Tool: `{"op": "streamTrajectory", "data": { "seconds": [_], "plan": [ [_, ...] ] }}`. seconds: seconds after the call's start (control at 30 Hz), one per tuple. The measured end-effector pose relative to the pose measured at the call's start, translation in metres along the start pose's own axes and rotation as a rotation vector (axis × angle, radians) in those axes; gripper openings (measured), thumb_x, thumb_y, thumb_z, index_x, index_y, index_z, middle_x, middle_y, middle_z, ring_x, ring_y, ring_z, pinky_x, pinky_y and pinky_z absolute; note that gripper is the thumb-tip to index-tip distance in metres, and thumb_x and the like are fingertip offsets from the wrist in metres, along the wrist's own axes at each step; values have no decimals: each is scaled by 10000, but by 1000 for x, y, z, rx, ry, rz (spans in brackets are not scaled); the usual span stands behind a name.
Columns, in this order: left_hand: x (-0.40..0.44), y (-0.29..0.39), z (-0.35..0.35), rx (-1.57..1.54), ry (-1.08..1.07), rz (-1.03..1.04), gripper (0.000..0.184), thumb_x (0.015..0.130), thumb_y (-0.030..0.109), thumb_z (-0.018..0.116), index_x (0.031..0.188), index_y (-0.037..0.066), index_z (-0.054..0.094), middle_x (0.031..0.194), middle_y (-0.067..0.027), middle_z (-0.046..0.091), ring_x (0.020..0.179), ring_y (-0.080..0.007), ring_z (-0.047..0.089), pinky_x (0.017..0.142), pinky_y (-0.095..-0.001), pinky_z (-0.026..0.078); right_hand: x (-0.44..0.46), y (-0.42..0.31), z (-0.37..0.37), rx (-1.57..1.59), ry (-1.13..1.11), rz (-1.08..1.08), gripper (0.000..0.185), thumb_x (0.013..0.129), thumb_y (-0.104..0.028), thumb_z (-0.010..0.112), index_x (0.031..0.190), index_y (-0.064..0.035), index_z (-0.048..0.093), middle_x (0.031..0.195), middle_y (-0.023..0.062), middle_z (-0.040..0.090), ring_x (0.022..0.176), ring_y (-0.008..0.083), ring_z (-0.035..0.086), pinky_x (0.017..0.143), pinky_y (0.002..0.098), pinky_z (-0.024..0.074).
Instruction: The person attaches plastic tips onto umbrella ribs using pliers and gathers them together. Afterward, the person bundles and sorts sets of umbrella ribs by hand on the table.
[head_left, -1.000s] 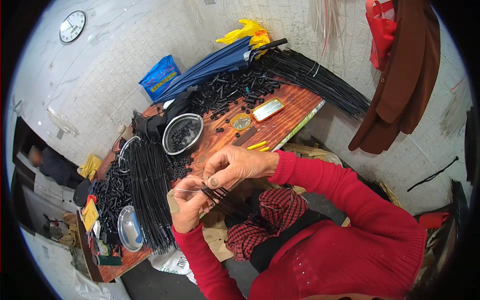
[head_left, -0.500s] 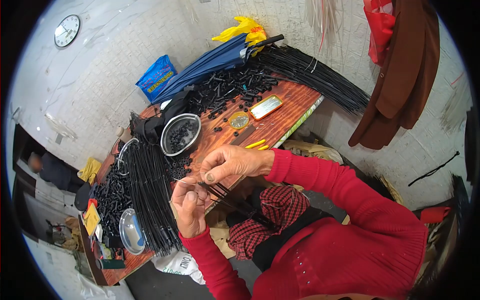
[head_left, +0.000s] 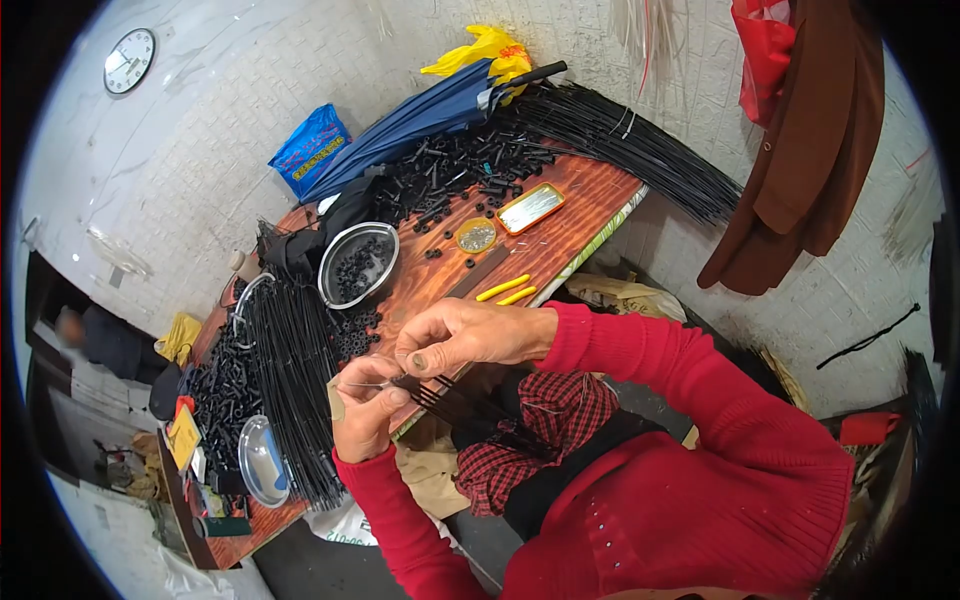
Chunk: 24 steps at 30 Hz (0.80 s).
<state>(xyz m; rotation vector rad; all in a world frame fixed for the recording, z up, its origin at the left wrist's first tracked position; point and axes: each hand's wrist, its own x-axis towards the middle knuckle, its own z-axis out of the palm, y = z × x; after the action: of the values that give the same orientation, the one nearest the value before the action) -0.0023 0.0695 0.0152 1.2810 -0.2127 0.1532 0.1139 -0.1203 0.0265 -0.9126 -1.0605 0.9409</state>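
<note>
My left hand (head_left: 365, 408) is closed on the tip of a few thin black rods (head_left: 465, 412), which run down toward my lap. A thin pale wire sticks out to the left from its fingers. Beside it, my right hand (head_left: 470, 335) pinches at the same rod ends, thumb and forefinger together; what lies between those fingers is too small to make out. Both hands meet over the table's front edge. Yellow-handled pliers (head_left: 505, 289) lie just beyond my right hand on the wooden table (head_left: 590, 190).
A metal bowl (head_left: 360, 265) of black parts, a bundle of black rods (head_left: 290, 380), a round dish (head_left: 476, 235) and an orange-rimmed tray (head_left: 531, 208) are on the table. A folded umbrella (head_left: 410, 120) lies behind. A person (head_left: 110, 340) is at far left.
My left hand's fingers, more spread half a second ago, have closed in around the rod tips. More of the yellow handles shows beyond my right hand. The view has shifted slightly.
</note>
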Motion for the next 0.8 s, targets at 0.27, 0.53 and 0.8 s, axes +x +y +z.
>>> {"op": "streamTrajectory", "data": {
  "seconds": [0.27,0.53,0.8],
  "plan": [
    [1,-1,11,7,4,-3,241,762,57,751,927,-7,587,955,-124,607,814,-206,612,714,-305,522,-4,3,-6,6,-2,-39,350,904,-374,641,952,-31,598,842,-34,563,771,43,498,665,216,398],
    [1,-1,31,140,136,45,215,765,44,721,894,25,550,894,-65,550,804,-162,553,770,-279,459,3,13,-10,25,5,-47,343,909,-376,634,939,-37,586,854,-34,563,777,47,498,669,217,400],
    [0,-1,24,57,88,24,206,794,35,688,932,41,535,928,-58,546,828,-155,545,787,-278,452,3,9,-10,178,-42,-57,330,914,-340,638,948,-15,587,885,-15,582,835,56,531,751,221,441]
  ]
}}
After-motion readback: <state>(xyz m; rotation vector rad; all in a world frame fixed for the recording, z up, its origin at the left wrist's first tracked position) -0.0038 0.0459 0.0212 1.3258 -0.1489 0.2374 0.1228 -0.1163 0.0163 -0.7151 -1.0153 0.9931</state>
